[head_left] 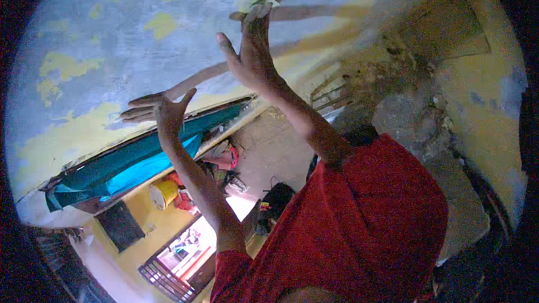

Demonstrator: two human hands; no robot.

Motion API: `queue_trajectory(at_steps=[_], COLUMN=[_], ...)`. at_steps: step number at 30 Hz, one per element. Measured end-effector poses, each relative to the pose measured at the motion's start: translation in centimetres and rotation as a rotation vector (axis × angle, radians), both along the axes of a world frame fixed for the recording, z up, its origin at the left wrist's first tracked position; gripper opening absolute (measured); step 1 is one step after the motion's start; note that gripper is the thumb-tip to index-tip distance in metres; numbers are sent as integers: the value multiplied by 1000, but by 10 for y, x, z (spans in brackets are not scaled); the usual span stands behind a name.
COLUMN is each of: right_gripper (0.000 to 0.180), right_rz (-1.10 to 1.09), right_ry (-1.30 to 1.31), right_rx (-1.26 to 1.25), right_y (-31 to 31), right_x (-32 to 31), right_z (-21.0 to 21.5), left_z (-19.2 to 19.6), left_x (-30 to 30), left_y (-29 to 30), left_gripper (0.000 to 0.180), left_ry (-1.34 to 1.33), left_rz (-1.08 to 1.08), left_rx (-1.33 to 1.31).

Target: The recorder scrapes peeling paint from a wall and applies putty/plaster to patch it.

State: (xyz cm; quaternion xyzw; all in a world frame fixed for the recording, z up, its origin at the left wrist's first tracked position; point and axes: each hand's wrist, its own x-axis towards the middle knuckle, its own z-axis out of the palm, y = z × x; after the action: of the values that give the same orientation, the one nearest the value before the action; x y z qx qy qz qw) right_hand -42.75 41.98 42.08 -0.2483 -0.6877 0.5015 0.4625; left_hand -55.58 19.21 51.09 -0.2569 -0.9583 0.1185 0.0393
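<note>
Both my arms are raised to a wall [112, 50] with worn blue-grey and yellow paint. High on it, my right hand [255, 59] presses a small folded sheet [274, 0], dark greenish with a pale side, against the surface under its fingertips. The thumb of that hand sticks out to the left. Lower and to the left, my left hand [167, 113] is open and holds nothing. Its fingers stretch left by the wall and its thumb points up; whether it touches the paint I cannot tell. Shadows of both arms fall on the wall.
Below the left hand, a teal cloth [151, 157] lies along a long recess in the wall. Further down are a yellow bucket [163, 194], a dark bag [276, 199] and a bright doorway with a barred gate [167, 278]. Rubble-like debris [387, 67] sits at the right.
</note>
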Motion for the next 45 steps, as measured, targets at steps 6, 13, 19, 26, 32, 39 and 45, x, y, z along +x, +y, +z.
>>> queue_trajectory(at_steps=[6,13,19,26,32,39,45], right_gripper=[96,90,85,87,75,72,82], right_rz=[-10,-47,-30,15,-90,-76,-40], right_ry=[-103,-98,-85,-78,-103,-51,37], right_rx=[34,26,-98,14,6,-43,-76], right_y=[9,6,0,-6,13,48,49], right_x=[4,-1,-9,-9,2,2,0], right_z=[-24,-13,2,-2,-8,7,19], left_z=[-20,-24,33,6,-5,12,-7], left_x=[6,-34,13,-5,-8,13,-11], left_y=[31,-35,-6,-40,-5,4,-32], left_gripper=[58,52,63,52,87,98,79], left_ry=[-183,-10,-57,52,-171,-145,25], left_rz=[-145,-451,-97,-261,-20,57,-221], left_rx=[-65,-519,-46,-211,-37,-29,-281])
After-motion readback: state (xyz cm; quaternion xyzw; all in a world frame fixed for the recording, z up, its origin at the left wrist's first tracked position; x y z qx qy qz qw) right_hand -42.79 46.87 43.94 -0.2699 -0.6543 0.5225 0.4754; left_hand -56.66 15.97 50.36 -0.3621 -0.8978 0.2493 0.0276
